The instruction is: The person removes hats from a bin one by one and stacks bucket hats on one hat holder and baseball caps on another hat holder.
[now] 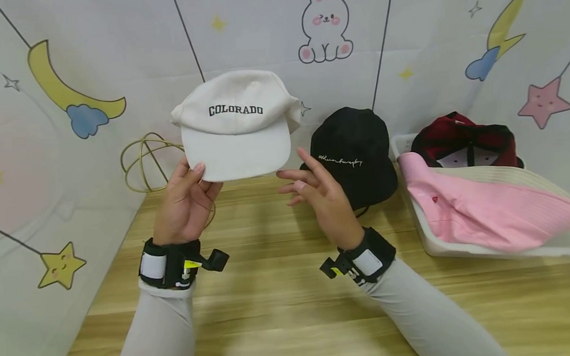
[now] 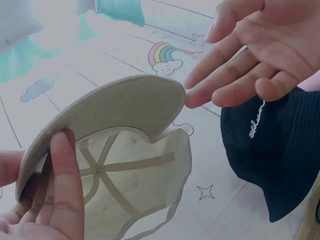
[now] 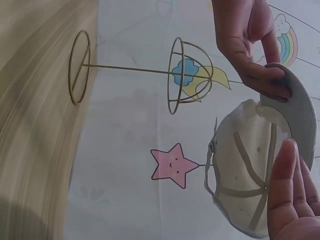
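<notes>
A white baseball cap (image 1: 237, 151) with COLORADO across its front is held up above the table, brim toward me. My left hand (image 1: 184, 205) pinches the brim's left corner, thumb on top and fingers underneath. At the brim's right corner is my right hand (image 1: 325, 203), its fingers spread and nearly straight, fingertips right at the edge. The left wrist view shows the cap's underside (image 2: 125, 107) and seamed lining. Behind my right hand, a black hat (image 1: 352, 154) with white script sits on a stand that is mostly hidden.
Back left stands a gold wire hat stand (image 1: 145, 162), partly behind the cap; its round base (image 3: 75, 95) shows in the right wrist view. On the right, a white basket (image 1: 428, 241) holds a pink hat (image 1: 484, 207) and a dark red and black cap (image 1: 462, 135). A printed cloth backs the wooden table (image 1: 270, 304).
</notes>
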`<state>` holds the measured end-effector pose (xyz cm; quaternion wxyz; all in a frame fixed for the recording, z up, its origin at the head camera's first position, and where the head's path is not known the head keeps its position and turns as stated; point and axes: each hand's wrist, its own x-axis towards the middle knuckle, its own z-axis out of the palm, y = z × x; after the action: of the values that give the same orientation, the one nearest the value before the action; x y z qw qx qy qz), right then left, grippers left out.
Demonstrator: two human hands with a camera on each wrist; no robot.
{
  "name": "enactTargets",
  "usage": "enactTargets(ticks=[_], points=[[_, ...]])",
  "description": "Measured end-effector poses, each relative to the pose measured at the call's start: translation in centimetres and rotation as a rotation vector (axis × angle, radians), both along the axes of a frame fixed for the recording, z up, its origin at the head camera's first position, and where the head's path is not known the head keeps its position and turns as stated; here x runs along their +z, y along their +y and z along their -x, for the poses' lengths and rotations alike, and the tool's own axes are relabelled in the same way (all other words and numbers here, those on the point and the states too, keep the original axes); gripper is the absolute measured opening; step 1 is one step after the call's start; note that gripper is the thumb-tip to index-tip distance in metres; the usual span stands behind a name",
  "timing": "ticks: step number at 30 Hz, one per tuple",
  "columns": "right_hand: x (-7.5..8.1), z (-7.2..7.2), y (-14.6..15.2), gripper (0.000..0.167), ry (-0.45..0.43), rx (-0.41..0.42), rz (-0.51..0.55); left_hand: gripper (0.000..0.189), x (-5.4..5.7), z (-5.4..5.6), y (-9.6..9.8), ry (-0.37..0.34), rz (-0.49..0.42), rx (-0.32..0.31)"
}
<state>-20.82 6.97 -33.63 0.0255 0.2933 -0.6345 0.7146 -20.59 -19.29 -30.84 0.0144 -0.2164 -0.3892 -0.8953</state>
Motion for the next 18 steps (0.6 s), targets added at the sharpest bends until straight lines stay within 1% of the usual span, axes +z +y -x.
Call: enactTargets(ticks=[5,9,10,14,18], points=[[-0.4,0.2,-0.9,0.058,0.05,0.049,-0.074,0.028,0.0,0.8,-1.1,-0.005,-0.019,0.027],[-0.8,0.2,-1.4,0.056,0.074,0.06,-0.103,0.027,0.1,1.2,-2.3,0.008,-0.036,0.043],[-0.8,0.2,-1.5,0.055,0.076,0.059,-0.104,0.026,0.2,1.3,-2.7,0.013,-0.053,0.042],[-1.1,0.2,-1.6,0.051,0.072,0.042,-0.116,0.025,0.3,1.8,-3.9,0.029,-0.104,0.072],[-1.1,0.0,-1.7,0.043,0.065,0.051,-0.124,0.026,0.3,2.3,-4.9,0.023,-0.137,0.109]])
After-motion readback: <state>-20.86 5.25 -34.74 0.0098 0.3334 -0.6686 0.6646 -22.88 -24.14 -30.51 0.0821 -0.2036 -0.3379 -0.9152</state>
